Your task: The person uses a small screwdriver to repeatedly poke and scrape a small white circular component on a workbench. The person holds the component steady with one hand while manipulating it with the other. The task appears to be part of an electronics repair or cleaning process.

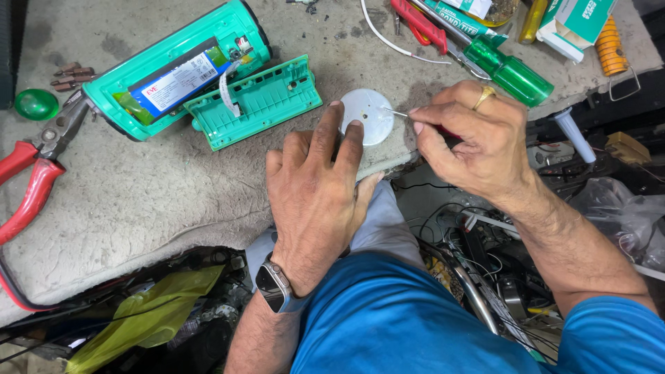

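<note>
- Big grey stone-like worktop (pixel 138 201) fills the top & left of the view; its rough edge ends just by the person's knee.
- Long green plastic torch body (pixel 173 69) lies open on the worktop, upper left, w/ a battery pack inside.
- Flat green plastic cover (pixel 260 100) lies just beside the torch body, joined to it by a white ribbon cable.
- Red-handled metal pliers (pixel 31 176) lie at the far left edge.
- Left hand (pixel 315 194) rests flat on the worktop, w/ a watch on the wrist. Two fingertips press down on the disc; nothing is wrapped in the hand.
- Right hand (pixel 474 142), w/ a gold ring, pinches a thin metal tool (pixel 398 113) tight betw. thumb & fingers.
- Green see-through screwdriver handle (pixel 512 73) lies just above the right hand.
- Small round white disc (pixel 374 111) sits on the worktop near its edge, betw. both hands. The tool tip touches its right side.
</note>
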{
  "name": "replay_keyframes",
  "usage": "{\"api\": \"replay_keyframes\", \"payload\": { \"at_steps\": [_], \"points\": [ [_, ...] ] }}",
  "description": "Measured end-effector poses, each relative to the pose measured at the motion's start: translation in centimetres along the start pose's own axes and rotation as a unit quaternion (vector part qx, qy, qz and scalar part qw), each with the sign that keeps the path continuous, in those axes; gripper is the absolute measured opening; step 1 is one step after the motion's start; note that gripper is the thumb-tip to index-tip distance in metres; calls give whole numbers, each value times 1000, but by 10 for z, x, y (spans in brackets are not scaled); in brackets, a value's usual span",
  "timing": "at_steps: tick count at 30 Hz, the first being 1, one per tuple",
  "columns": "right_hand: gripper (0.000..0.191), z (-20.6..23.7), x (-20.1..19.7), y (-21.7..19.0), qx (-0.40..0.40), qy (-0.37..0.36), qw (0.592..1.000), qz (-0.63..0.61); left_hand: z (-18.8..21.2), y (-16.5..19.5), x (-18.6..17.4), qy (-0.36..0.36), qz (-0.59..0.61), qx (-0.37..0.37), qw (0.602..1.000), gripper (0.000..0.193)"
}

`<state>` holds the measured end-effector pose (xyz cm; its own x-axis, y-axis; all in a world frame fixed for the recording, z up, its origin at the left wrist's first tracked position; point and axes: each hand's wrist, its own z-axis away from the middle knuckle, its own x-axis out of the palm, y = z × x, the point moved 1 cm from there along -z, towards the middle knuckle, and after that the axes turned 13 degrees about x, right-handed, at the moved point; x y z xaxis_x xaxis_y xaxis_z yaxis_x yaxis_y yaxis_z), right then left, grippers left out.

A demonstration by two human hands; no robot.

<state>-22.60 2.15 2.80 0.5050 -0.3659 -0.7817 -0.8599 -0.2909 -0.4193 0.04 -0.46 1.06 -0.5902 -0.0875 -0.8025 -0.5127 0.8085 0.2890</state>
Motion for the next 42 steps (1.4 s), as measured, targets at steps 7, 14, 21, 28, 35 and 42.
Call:
{"api": "replay_keyframes", "payload": {
  "at_steps": [7, 14, 21, 28, 35, 42],
  "points": [
    [14, 0, 0, -4, -6, -3, 1000, 11, 0, 0, 1, 8, 3, 0, 1000, 62],
    [15, 4, 1, -4, -2, -1, 1000, 24, 1, -1, 2, 10, -1, 4, 1000, 64],
    [18, 9, 0, -8, 2, 8, 998, 55, 1, -1, 2, 7, -2, 5, 1000, 64],
    [15, 7, 0, -8, 13, -4, 999, 41, 2, -1, 1, 1, 5, 3, 1000, 66],
    [17, 6, 1, -7, -12, 1, 999, 51, 2, -1, 2, 3, 2, 2, 1000, 66],
    [19, 7, -1, -7, -12, -2, 998, 61, 2, -1, 3, 1, -2, 0, 1000, 65]
  ]
}}
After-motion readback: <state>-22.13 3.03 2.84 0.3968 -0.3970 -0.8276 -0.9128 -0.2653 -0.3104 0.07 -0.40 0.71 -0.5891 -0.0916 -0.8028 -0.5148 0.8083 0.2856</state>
